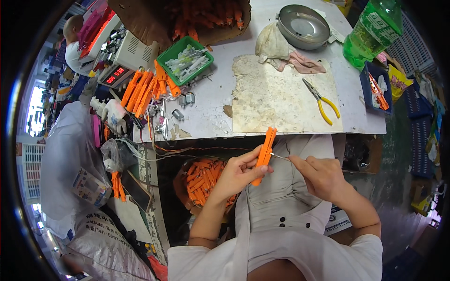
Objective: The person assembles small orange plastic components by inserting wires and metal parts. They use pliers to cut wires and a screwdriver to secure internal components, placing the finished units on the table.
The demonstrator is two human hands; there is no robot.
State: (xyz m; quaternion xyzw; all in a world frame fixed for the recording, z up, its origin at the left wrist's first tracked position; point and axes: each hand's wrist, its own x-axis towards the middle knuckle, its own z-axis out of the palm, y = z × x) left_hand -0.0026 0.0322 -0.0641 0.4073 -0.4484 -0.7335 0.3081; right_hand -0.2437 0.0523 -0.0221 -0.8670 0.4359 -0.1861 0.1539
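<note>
In front of the table's near edge, above my lap, my left hand [238, 174] is closed around a long, narrow orange plastic part [266, 152], which leans slightly to the right. My right hand [321, 177] pinches a thin metal tool [281, 156]; its tip meets the right side of the orange part. The tool's grip is hidden in the fingers, so its kind is unclear. Pliers with yellow handles [323, 105] lie on the stained pale board [267, 110] just beyond both hands.
Left on the table are several orange parts [140, 91], a green basket [206, 64] of clear plastic pieces, and a box with a red display [126, 58]. A metal bowl [304, 28], cloth [273, 43], green bottle [372, 35] and blue bin [370, 79] stand farther back. Orange pieces [204, 180] fill a container below.
</note>
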